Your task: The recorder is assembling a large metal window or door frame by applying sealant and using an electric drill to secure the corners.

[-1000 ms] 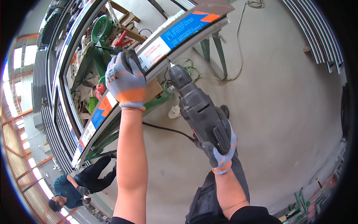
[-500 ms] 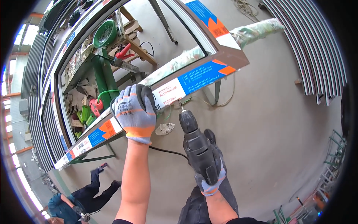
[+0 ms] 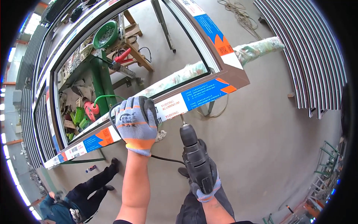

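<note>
A rectangular window frame (image 3: pixel 236 80), brown with white, blue and orange protective film, lies at a slant across the upper left. My left hand (image 3: pixel 136 125), in a grey and orange work glove, is closed over its near bar, fingers pointing away from me. The black power cord (image 3: pixel 167 159) runs by this hand and toward the drill. My right hand (image 3: pixel 207 188), gloved alike, grips a black power drill (image 3: pixel 195 155). Its thin bit (image 3: pixel 182 119) points at the outer side of the near bar; whether the tip touches cannot be made out.
Through the frame show a green bowl (image 3: pixel 105 35) of small metal pieces, a red-handled caulking gun (image 3: pixel 122 58) and a red power tool (image 3: pixel 90 109). A plastic-wrapped bundle (image 3: pixel 259 49) passes beneath. Long profiles (image 3: pixel 302 56) are stacked at right. Another person (image 3: pixel 71 201) is at lower left.
The frame appears slightly lower in view, its left end shifted left. My right hand and the drill have moved a little down. The other person has changed position at lower left.
</note>
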`<state>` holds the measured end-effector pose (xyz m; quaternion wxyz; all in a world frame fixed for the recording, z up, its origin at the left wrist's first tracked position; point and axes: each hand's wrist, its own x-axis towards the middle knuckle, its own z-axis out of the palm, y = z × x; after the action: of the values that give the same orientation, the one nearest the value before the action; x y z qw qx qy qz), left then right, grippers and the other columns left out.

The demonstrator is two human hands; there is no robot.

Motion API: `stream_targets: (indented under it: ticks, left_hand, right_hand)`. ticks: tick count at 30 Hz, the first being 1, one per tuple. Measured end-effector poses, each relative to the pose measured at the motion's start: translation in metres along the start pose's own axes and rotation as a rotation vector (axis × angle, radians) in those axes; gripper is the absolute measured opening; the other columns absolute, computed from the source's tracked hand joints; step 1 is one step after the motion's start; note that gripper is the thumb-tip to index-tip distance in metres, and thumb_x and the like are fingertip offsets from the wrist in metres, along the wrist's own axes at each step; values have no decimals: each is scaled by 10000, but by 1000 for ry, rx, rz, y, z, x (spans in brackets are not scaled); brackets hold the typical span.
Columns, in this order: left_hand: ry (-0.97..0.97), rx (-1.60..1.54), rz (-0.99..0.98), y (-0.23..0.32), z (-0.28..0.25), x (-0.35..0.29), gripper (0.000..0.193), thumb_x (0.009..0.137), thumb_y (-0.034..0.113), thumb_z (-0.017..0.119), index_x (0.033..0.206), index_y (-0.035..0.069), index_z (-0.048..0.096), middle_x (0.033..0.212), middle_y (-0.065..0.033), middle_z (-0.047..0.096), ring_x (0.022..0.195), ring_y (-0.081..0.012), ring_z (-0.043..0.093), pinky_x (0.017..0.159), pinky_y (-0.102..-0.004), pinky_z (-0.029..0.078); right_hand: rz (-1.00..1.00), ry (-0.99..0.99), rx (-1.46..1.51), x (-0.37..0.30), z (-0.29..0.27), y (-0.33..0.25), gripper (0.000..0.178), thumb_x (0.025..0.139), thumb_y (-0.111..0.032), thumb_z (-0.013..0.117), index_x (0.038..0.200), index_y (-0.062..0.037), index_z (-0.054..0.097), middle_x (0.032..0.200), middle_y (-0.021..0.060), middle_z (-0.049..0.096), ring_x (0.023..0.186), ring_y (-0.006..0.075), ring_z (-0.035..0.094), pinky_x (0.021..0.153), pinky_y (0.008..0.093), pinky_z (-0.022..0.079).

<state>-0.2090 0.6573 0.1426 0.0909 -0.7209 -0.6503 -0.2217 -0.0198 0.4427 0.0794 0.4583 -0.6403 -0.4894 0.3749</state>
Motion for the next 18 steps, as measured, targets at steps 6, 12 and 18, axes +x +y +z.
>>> stream_targets:
  ticks: [6, 12, 18]
  left_hand:
    - [-33, -11, -12, 3, -1, 1, 119, 859, 125, 546, 923, 50, 612, 915, -150, 610, 880, -365, 581, 859, -467, 429]
    - [-21, -11, -15, 3, -1, 2, 115, 880, 137, 544, 920, 54, 612, 900, -147, 608, 876, -364, 582, 857, -469, 430]
    - [-8, -4, -6, 3, 1, 2, 114, 884, 143, 543, 911, 54, 609, 884, -149, 602, 858, -366, 580, 838, -465, 434]
  right_hand:
    - [-86, 5, -63, 6, -3, -6, 764, 594, -237, 744, 1260, 74, 534, 1004, 151, 678, 792, 293, 676, 716, 357, 537]
    - [-49, -8, -42, 9, -6, -11, 748, 611, -212, 715, 1260, 103, 517, 992, 148, 682, 789, 284, 678, 726, 363, 539]
    - [-115, 14, 15, 10, -6, -6, 748, 621, -221, 700, 1260, 119, 510, 978, 142, 689, 732, 282, 675, 692, 376, 540]
